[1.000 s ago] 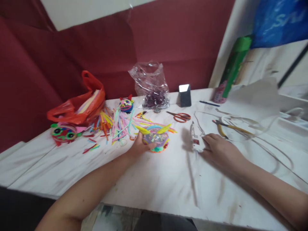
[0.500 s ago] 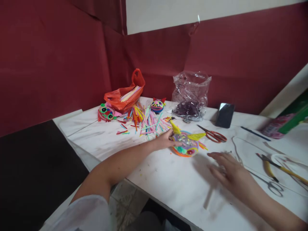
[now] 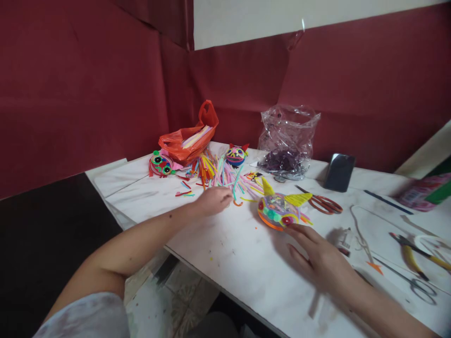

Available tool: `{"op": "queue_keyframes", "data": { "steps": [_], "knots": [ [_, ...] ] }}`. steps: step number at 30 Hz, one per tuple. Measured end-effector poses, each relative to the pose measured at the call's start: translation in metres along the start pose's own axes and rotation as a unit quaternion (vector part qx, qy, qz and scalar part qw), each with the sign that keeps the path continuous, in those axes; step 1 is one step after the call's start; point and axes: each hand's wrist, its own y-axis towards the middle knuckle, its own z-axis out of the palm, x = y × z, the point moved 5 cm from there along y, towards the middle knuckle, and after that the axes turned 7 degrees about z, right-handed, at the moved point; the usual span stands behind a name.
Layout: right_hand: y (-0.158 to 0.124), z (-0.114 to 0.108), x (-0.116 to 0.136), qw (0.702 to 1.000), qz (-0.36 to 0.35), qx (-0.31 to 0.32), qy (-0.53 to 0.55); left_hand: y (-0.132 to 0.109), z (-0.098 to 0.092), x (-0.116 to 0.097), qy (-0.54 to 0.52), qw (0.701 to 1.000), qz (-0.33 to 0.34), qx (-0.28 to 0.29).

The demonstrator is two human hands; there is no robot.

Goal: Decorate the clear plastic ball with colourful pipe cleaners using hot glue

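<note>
The left hand [image 3: 213, 201] is curled up at the edge of a pile of bright paper strips [image 3: 218, 171] on the white table [image 3: 246, 263]. The right hand [image 3: 319, 257] lies flat with its fingers spread, and the tips touch a round toy face [image 3: 278, 212] with yellow ears. Red scissors [image 3: 326, 204] lie just beside the toy face, and an orange bag [image 3: 186, 140] and a clear bag [image 3: 289, 136] sit at the back.

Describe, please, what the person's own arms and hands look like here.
Both are bare: the left hand and right hand show no gloves, rings or watch. The left arm is uncovered up to a short, whitish sleeve near the shoulder. The right forearm is bare to the picture's edge.
</note>
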Motion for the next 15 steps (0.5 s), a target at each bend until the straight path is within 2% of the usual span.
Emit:
{"op": "queue_keyframes", "data": {
  "steps": [1,5,9,12,15],
  "knots": [
    [0.0,0.0,-0.001,1.0,0.003,0.003,0.004,-0.001,-0.013,0.018,0.058,0.997,-0.042,-0.015],
    [-0.003,0.0,-0.004,1.0,0.017,0.005,0.009,0.001,-0.053,0.087,0.136,0.978,-0.148,-0.053],
    [-0.007,0.001,-0.006,1.0,0.018,-0.006,0.011,0.002,-0.073,0.139,0.185,0.953,-0.235,-0.048],
    [-0.009,0.002,-0.008,1.0,0.018,-0.015,0.016,0.006,-0.07,0.151,0.192,0.955,-0.226,-0.022],
    [-0.011,0.004,-0.01,0.999,0.022,-0.012,0.024,0.016,-0.053,0.144,0.179,0.973,-0.148,0.01]
  ]
}}
